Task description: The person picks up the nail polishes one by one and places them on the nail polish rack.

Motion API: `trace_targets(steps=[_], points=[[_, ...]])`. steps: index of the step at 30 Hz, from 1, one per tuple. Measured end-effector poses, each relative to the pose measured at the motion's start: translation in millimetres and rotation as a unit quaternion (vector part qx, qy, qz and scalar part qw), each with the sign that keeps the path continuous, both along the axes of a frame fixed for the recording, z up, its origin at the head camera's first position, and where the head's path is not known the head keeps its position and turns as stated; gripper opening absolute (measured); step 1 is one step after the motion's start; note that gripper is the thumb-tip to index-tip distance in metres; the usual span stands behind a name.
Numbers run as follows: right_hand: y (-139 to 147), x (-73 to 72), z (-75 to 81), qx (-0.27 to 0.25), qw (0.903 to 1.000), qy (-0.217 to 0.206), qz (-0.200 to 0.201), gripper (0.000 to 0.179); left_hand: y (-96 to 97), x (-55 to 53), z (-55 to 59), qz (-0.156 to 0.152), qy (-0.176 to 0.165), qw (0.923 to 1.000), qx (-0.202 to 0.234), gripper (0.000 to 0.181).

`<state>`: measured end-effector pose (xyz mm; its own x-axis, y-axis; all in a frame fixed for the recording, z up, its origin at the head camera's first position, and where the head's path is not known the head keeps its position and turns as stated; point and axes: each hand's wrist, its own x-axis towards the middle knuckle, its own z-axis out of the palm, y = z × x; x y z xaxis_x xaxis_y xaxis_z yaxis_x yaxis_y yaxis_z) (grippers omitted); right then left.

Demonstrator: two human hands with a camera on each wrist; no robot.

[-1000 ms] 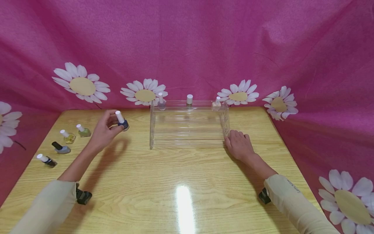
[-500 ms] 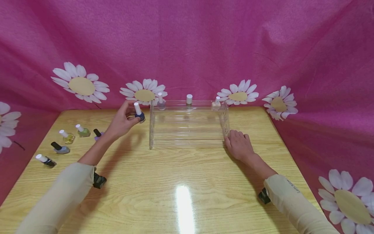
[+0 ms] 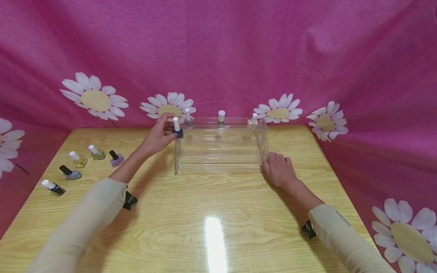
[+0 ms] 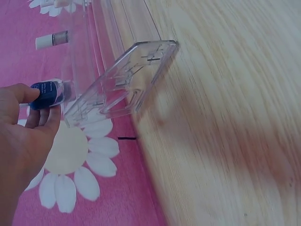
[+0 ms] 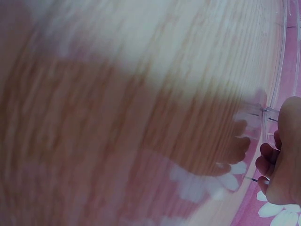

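Between thumb and fingers, my left hand (image 3: pixel 157 136) holds a navy nail polish bottle (image 3: pixel 178 133) upright by its glass body, white cap up. The bottle overlaps the upper left corner of a clear acrylic tiered display rack (image 3: pixel 205 126); in the left wrist view its base (image 4: pixel 60 92) is close to the rack's side panel (image 4: pixel 120 77). Three polishes stand on the top tier: a pale lilac one (image 3: pixel 189 121), a white-capped one (image 3: pixel 221 116) and a cream one (image 3: pixel 252 122). With curled fingers, my right hand (image 3: pixel 280 170) grips the rack's right side at its lower front.
On the left of the wooden table (image 3: pixel 191 212) several more polishes stand apart: purple (image 3: pixel 117 159), green (image 3: pixel 98 154), yellow (image 3: pixel 80 161), grey-blue (image 3: pixel 72 174) and a dark one (image 3: pixel 56 188). A pink daisy-print cloth (image 3: pixel 218 57) rises behind the rack.
My left hand has carried the navy nail polish to the right, up to the rack's left end, uncovering the purple bottle. My right hand and the rack have stayed put.
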<state>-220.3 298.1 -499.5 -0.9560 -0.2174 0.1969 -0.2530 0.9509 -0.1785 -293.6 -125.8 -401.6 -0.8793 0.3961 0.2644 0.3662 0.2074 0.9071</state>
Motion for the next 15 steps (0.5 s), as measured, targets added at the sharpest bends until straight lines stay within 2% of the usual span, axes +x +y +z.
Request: trace_targets(steps=[15], points=[[-0.5, 0.8, 0.0, -0.004, 0.9999, 0.010, 0.001, 0.032, 21.4, -14.8, -5.4, -0.025, 0.016, 0.9995, -0.006, 0.049]])
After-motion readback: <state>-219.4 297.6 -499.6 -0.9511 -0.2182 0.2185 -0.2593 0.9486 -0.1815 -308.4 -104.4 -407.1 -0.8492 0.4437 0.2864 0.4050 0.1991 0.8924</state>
